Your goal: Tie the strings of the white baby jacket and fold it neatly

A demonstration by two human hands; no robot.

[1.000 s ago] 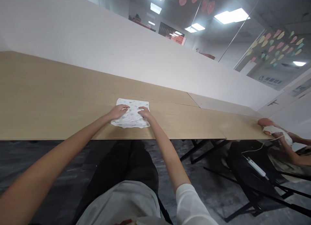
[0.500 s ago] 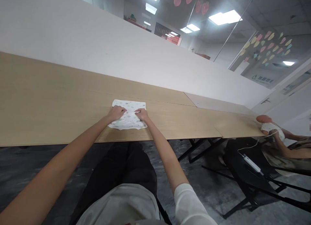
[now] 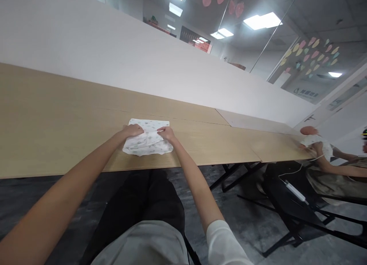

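A folded white cloth [image 3: 147,143] with a small scattered print lies on the wooden table in front of me. Creases run across its nearer half, and its near edge is uneven. My left hand [image 3: 133,130] rests on the left side of the cloth, fingers closed on the fabric. On the right side, my right hand [image 3: 166,133] pinches the fabric between thumb and fingers. A short stretch of cloth shows between both hands. What lies under the top layer is hidden.
The long wooden table [image 3: 71,123] runs along a low white wall [image 3: 114,55] with glass above. At far right another person's hand [image 3: 317,147] holds a doll in white clothing [image 3: 311,141]. A black folding chair [image 3: 295,204] with a white power strip [image 3: 296,191] stands nearby.
My left hand has shifted a little left and turned flatter. The cloth's near part is spread wider, its lower left corner further out. My right hand keeps its hold.
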